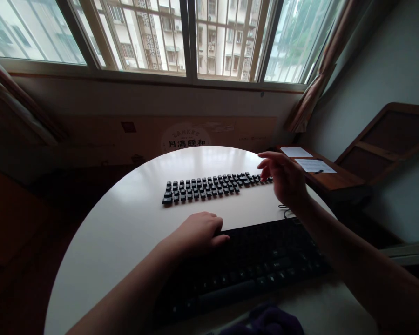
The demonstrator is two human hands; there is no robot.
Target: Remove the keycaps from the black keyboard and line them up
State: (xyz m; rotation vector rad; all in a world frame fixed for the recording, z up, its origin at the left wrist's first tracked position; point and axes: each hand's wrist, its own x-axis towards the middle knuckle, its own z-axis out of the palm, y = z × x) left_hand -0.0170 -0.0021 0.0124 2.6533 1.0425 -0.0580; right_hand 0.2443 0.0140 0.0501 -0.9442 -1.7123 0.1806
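Perhaps the half-curled right hand (287,179), hold unclear, could brush the keycaps (207,188) askew. The left hand (201,231) curls on the keyboard (258,249), grip hidden.

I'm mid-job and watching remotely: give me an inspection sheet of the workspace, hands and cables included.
Surface: white table with a rounded edge.
Job's things: loose black keys in rows; nearer, a dark keyboard, lettered keys showing on its near side, the rest too dark to judge.
Clutter: purple fabric at the picture's bottom edge.
Hands: left hand at the keyboard's far edge; right hand by the rows' right end, grip unclear.
Cables: thin dark cable, looped beyond the keyboard.
Surroundings: barred window, curtains, wooden side table with papers.
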